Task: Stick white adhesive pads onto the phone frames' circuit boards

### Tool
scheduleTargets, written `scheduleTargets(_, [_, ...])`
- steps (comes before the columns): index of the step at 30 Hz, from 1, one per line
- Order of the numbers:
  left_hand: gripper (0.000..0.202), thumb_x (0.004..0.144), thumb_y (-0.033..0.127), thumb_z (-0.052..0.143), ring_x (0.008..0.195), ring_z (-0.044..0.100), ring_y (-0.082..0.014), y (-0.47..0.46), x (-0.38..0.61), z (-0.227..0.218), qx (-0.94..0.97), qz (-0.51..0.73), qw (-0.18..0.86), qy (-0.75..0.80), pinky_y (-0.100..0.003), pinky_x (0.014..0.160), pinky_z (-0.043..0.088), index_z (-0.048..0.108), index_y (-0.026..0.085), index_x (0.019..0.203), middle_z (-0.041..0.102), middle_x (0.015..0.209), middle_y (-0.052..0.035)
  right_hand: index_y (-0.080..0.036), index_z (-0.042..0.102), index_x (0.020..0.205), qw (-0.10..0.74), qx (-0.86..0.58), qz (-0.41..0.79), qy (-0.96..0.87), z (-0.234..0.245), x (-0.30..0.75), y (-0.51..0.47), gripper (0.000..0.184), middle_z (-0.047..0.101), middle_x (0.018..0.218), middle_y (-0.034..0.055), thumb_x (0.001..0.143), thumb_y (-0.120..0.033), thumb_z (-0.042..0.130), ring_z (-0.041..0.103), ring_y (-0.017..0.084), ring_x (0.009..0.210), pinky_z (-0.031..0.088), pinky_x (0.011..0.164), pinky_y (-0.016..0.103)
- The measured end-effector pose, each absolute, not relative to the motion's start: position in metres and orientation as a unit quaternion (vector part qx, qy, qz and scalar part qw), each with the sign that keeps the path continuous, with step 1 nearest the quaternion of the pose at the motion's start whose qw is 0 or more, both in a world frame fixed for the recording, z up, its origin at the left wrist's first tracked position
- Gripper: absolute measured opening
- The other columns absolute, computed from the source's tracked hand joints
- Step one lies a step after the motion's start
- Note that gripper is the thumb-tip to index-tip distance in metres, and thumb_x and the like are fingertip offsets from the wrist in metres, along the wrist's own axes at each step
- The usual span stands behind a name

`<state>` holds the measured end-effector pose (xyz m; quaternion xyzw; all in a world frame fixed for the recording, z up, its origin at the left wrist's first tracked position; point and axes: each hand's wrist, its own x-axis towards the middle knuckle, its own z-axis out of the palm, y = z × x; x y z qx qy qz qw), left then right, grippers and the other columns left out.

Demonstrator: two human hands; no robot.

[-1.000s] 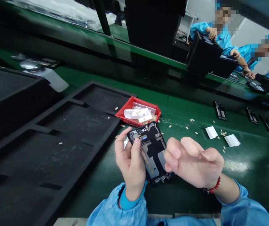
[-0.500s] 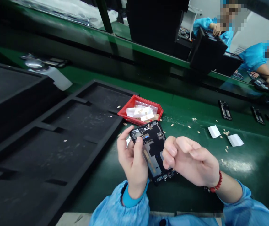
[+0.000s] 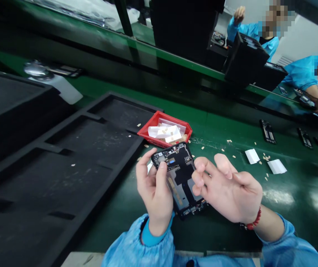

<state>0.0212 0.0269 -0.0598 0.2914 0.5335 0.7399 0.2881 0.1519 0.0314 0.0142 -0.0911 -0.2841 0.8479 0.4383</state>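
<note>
An opened phone (image 3: 179,174) with its circuit board and bare frame showing is tilted in front of me. My left hand (image 3: 157,189) is closed on its upper left edge, thumb on the board and fingers behind. Over the phone's right edge hovers or rests my right hand (image 3: 228,189); contact is unclear. Its fingers are curled, with the index fingertip and thumb close together. Anything between them is too small to make out. Behind the phone stands a red bin (image 3: 154,140) holding folded white papers (image 3: 167,131) and small beige bits.
Large black trays (image 3: 92,148) cover the left side. White paper pieces (image 3: 277,166) and beige scraps (image 3: 266,157) lie on the green bench at right, below several opened phones (image 3: 268,131). Co-workers in blue (image 3: 300,72) are beyond the bench, near black boxes (image 3: 245,59).
My right index finger has lifted and bent differently, and the hand has turned slightly. The left hand keeps its hold on the phone. Across the bench, a co-worker's hand has risen.
</note>
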Motion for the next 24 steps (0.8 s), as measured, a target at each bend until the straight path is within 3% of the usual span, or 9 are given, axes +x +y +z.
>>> scheduleTargets(9, [0.03,0.092,0.033,0.065,0.079,0.068,-0.0149,0.026,0.021,-0.062,0.296,0.732,0.301,0.535,-0.024,0.069,0.055,0.062,0.024,0.12,0.069,0.101,-0.0023,-0.021,0.038,0.07,0.44,-0.093,0.846,-0.288,0.014,0.152,0.032,0.032,0.065,0.108,0.0012,0.084,-0.032,0.065,0.061,0.015,0.09,0.048,0.083,0.03])
scheduleTargets(15, [0.032,0.09,0.032,0.066,0.079,0.068,-0.0141,0.025,0.021,-0.061,0.282,0.732,0.315,0.534,-0.023,0.069,0.056,0.063,0.023,0.12,0.07,0.108,-0.0041,-0.021,0.041,0.071,0.438,-0.074,0.851,-0.281,0.012,0.15,0.032,0.03,0.068,0.111,0.0005,0.085,-0.031,0.065,0.063,0.014,0.094,0.05,0.086,0.027])
scheduleTargets(19, [0.03,0.089,0.03,0.066,0.078,0.07,-0.0154,0.025,0.021,-0.058,0.281,0.741,0.312,0.524,-0.024,0.068,0.057,0.063,0.023,0.118,0.071,0.099,-0.0023,-0.021,0.048,0.071,0.435,-0.114,0.829,-0.333,0.015,0.154,0.032,0.028,0.068,0.105,0.0018,0.087,-0.035,0.066,0.064,0.014,0.085,0.052,0.079,0.028])
scheduleTargets(21, [0.03,0.089,0.028,0.066,0.072,0.07,-0.015,0.024,0.022,-0.056,0.283,0.743,0.315,0.518,-0.025,0.065,0.058,0.063,0.023,0.118,0.072,0.091,-0.0013,-0.022,0.057,0.077,0.445,-0.211,0.75,-0.442,0.016,0.157,0.035,0.02,0.068,0.096,0.0021,0.091,-0.032,0.066,0.062,0.013,0.077,0.052,0.074,0.028])
scheduleTargets(24, [0.03,0.093,0.025,0.062,0.064,0.069,-0.0135,0.02,0.025,-0.055,0.311,0.733,0.313,0.517,-0.024,0.061,0.059,0.061,0.021,0.123,0.073,0.086,-0.0014,-0.022,0.066,0.084,0.47,-0.384,0.501,-0.617,0.015,0.162,0.042,0.008,0.067,0.083,0.0004,0.092,-0.021,0.069,0.061,0.012,0.075,0.051,0.07,0.024])
